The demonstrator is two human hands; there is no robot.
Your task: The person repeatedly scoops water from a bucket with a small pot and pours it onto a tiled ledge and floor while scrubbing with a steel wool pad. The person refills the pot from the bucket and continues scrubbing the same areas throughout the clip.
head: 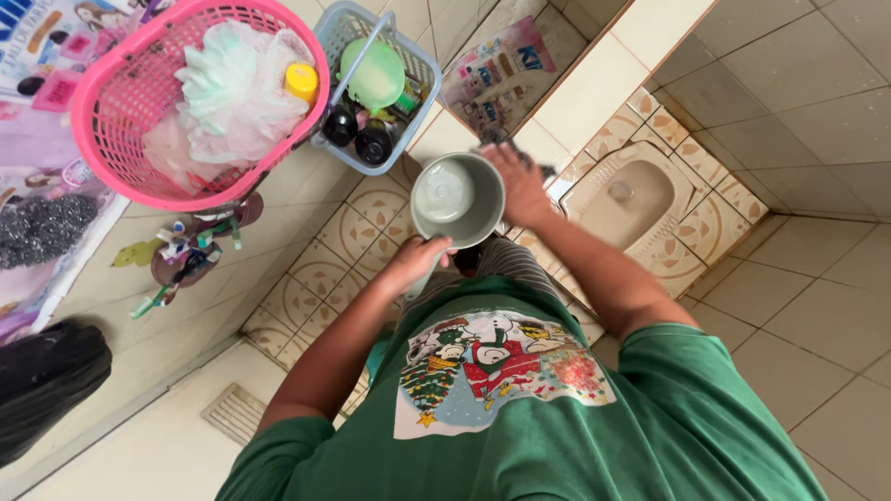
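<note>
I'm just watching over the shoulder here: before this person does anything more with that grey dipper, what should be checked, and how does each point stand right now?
1. Left hand grips the grey dipper by its handle: ok.
2. Dipper held level, mouth up: ok.
3. Water in the dipper: cannot tell.
4. Right hand free: not ok; it reaches past the dipper's rim to something dark, mostly hidden.
5. Squat toilet bowl unobstructed: ok.
6. Pink basket and blue basket apart from the dipper: ok.

Colours in a tiled washroom

A grey dipper [457,198], a pink basket [102,121], a pale blue basket [419,70] and a green printed shirt [668,408]; beige floral-patterned tiles [357,232] edge the cream squat toilet [624,199], with a yellow cap [301,81].
</note>
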